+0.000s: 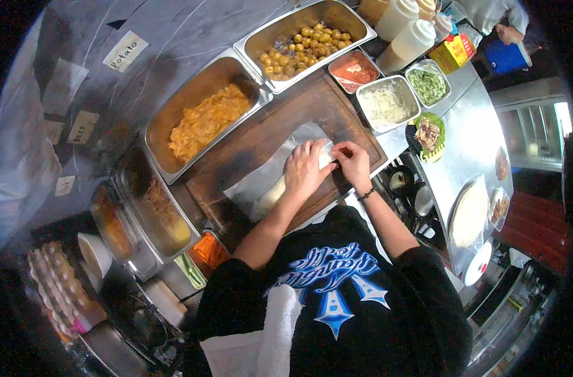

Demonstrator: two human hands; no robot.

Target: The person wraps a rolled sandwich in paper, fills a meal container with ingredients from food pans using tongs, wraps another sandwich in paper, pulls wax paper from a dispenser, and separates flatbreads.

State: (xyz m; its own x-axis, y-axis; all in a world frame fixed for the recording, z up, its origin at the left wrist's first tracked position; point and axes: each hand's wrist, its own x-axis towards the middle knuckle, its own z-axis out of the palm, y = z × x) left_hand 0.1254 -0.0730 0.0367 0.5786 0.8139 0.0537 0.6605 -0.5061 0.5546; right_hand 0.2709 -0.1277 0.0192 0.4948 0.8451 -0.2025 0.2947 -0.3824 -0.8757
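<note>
A pale rolled wrap (272, 193) lies on a sheet of white paper (252, 181) on the dark wooden board (217, 151). My left hand (306, 168) rests over the roll, its fingers spread across the upper part and covering much of it. At the roll's right end is my right hand (352, 163), its thumb and fingers pinched together on the end of the wrap or the paper; I cannot make out which.
Metal trays of orange filling (208, 119) and small potatoes (311, 50) border the board. Beyond it stand tubs of white sauce (387, 103), red sauce (354, 70) and chopped greens (428, 86), plus squeeze bottles (409, 43). Another person's hand (509, 34) is at the upper right.
</note>
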